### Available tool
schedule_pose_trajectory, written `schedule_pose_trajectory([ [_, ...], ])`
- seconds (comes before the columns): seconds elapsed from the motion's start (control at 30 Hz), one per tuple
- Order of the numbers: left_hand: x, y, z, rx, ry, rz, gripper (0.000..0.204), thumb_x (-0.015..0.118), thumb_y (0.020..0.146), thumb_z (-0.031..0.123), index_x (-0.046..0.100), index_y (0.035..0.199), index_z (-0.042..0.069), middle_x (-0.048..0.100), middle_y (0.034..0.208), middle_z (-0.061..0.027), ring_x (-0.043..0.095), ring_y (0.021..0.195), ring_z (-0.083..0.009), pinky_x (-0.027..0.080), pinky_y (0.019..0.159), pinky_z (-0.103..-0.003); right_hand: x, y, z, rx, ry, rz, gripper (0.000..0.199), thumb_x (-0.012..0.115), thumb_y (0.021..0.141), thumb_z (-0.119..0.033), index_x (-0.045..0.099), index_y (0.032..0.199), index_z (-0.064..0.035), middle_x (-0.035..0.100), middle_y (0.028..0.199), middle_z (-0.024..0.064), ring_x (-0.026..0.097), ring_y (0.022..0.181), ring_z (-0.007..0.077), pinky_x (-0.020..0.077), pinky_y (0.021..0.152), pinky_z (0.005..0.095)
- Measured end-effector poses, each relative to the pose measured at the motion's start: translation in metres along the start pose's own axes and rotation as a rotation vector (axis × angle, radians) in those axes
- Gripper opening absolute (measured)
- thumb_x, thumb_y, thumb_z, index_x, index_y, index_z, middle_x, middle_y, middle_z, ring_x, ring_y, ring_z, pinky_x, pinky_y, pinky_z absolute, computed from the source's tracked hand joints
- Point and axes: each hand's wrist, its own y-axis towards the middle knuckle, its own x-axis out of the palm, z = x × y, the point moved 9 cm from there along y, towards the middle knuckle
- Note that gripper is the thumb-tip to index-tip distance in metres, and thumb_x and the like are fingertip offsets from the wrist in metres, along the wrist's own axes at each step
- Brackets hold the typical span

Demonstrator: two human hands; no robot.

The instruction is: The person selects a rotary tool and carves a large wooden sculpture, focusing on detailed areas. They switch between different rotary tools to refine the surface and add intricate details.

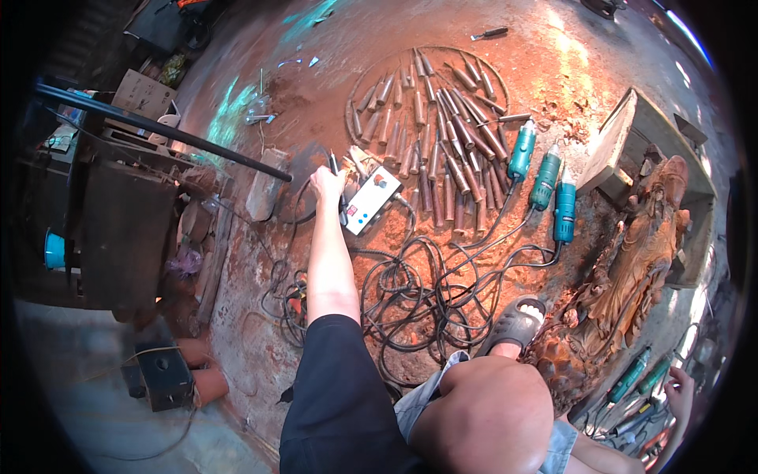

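Note:
My left arm, in a black sleeve, reaches forward, and my left hand [326, 183] is closed around a slim, dark, pen-shaped tool [335, 164]. Right beside that hand lies a white control box [371, 201] with a dark knob and small coloured sockets. My right hand [679, 393] is at the lower right rim, its fingers apart and seemingly holding nothing. Nearest to it are green power tools [629, 374] and other slim tools on the ground. A carved wooden figure [624, 276] lies in front of that hand, leaning toward a box-like stand.
Many wooden-handled chisels [446, 134] lie fanned inside a ring. Three teal die grinders [545, 178] stand in a row to their right. Tangled black cables [426, 292] cover the ground before my sandalled foot [517, 320]. A dark pole [166, 130] slants in from the left.

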Motion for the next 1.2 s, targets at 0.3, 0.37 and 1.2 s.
schedule_pose_trajectory([
  [0.3,-0.046,-0.054,-0.010,-0.194,-1.310,-0.158,0.028,0.059,0.102,0.030,0.069,0.101,0.004,0.059,0.072,0.0020,0.052,0.057,-0.0068,0.042,0.053,-0.023,-0.020,0.004,0.008,-0.040,-0.021,0.108,0.056,0.065,0.083,0.004,0.060,0.138,0.0011,0.067,0.124,0.0136,0.064,0.089,0.0138,0.0540,0.077,0.0310],
  [0.37,-0.051,-0.093,-0.006,-0.101,-1.848,-0.544,0.033,0.051,0.104,0.035,0.062,0.110,0.004,0.051,0.065,0.0011,0.047,0.049,-0.0089,0.038,0.043,-0.024,-0.014,0.014,0.017,-0.017,0.027,0.078,0.055,0.063,0.085,0.006,0.059,0.140,-0.0010,0.066,0.125,0.0113,0.063,0.094,0.0138,0.0529,0.082,0.0304],
  [1.2,-0.045,-0.403,0.236,-0.255,-1.931,-0.933,0.028,0.057,0.109,0.022,0.052,0.082,0.014,0.041,0.060,0.0047,0.039,0.052,-0.0068,0.035,0.052,-0.025,0.335,0.049,-0.461,-0.368,0.553,-0.299,0.014,0.074,0.078,-0.011,0.070,0.081,0.0015,0.069,0.069,0.0151,0.069,0.065,0.0257,0.0514,0.063,0.0393],
])
